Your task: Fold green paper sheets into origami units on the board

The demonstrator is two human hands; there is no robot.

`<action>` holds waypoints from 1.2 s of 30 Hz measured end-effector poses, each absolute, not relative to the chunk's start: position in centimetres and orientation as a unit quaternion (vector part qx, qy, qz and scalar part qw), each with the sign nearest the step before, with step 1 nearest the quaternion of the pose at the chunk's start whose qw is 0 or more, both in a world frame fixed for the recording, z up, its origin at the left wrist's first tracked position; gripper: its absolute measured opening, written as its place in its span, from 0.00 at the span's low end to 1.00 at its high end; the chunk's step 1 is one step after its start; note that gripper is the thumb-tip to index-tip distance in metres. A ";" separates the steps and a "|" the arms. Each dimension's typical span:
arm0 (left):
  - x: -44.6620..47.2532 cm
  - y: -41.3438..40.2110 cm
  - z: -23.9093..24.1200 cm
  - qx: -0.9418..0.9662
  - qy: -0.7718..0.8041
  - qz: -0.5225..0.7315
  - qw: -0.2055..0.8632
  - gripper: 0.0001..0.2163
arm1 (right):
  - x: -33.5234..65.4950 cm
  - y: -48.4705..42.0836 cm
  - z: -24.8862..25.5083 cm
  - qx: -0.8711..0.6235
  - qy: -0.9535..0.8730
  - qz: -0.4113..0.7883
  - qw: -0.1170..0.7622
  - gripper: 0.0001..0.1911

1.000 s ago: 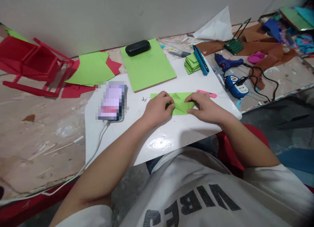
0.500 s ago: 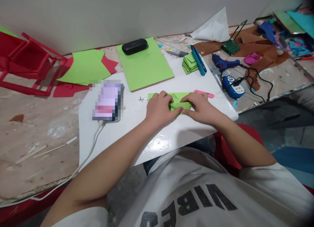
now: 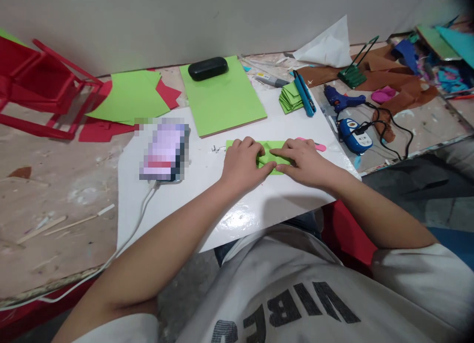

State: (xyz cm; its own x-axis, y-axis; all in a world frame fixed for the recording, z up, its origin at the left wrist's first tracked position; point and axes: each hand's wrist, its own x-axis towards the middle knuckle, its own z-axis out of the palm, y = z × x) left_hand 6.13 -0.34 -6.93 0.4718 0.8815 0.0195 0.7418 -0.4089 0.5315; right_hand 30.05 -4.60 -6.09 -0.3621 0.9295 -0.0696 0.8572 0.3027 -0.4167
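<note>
A piece of light green paper (image 3: 265,158), partly folded, lies on the white board in front of me. My left hand (image 3: 242,161) grips its left part, fingers curled on top and thumb along the near edge. From the right, my right hand (image 3: 309,161) holds the paper too, its index finger pressing the fold and its thumb close to my left thumb. Both hands hide much of the paper. A slim pink tool (image 3: 320,147) shows partly behind my right hand. Farther back, a teal utility knife (image 3: 304,95) leans beside a stack of folded green pieces (image 3: 290,99).
The white board (image 3: 207,204) bears a charging phone (image 3: 163,152). A black case (image 3: 208,68) rests on green sheets (image 3: 225,106). Rightward are a blue glue gun (image 3: 342,100) and a power socket (image 3: 355,135) with cords. A red paper chair model (image 3: 44,91) stands left.
My right index finger has reached a little farther left across the fold. Both hands remain on the green paper, and the whole view has shifted slightly.
</note>
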 end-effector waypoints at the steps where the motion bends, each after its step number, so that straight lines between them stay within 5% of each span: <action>1: 6.1 -0.3 -7.0 0.825 0.492 0.152 0.234 0.14 | 30.0 -4.4 -5.9 -0.557 -0.805 0.189 0.075 0.29; 8: 4.8 1.0 -6.9 0.826 0.462 0.150 0.284 0.21 | 29.3 -3.2 -4.3 -0.550 -0.816 0.173 -0.027 0.37; 20: 2.6 2.7 -6.3 0.798 0.476 0.160 0.332 0.09 | 29.4 -4.1 -5.6 -0.554 -0.814 0.166 0.048 0.31; 25: 2.8 2.8 -6.5 0.801 0.480 0.157 0.322 0.04 | 29.7 -4.2 -6.6 -0.569 -0.782 0.207 0.150 0.14; 36: 3.7 2.5 -6.4 0.798 0.514 0.137 0.285 0.05 | 29.3 -4.3 -6.8 -0.616 -0.719 0.247 0.208 0.07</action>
